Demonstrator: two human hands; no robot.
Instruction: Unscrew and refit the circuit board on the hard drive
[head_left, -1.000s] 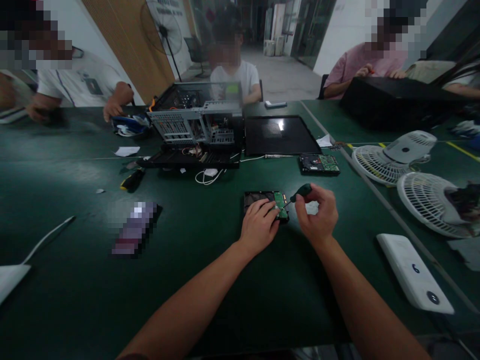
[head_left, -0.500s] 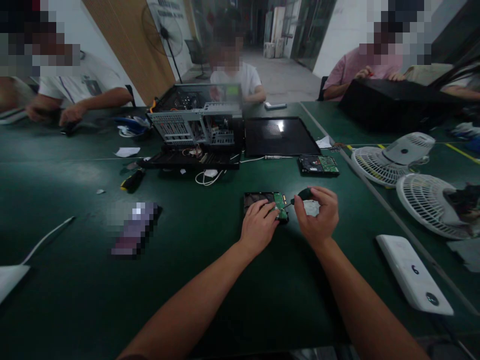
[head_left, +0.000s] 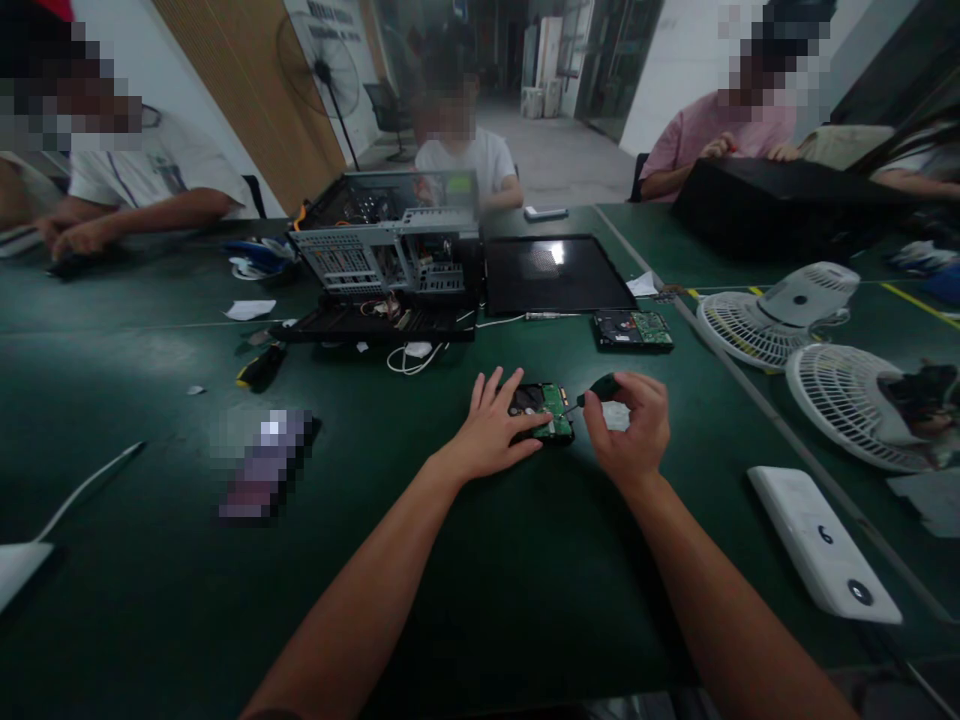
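We see left hand (head_left: 491, 430) shift leftward from half a second ago: fingers now fanned wide, index finger reaching over green board (head_left: 553, 400), nothing gripped. More of board uncovered. Hard drive (head_left: 534, 396) lies flat on counter (head_left: 360, 430), partly under left hand. Right hand (head_left: 634, 425) pinches dark screwdriver (head_left: 600, 389) as before, shaft angled toward board; tip contact too small to tell. We judge: drive steadied more from side, working spot clearer.

Smooth, faintly glossy green tabletop (head_left: 390, 430)
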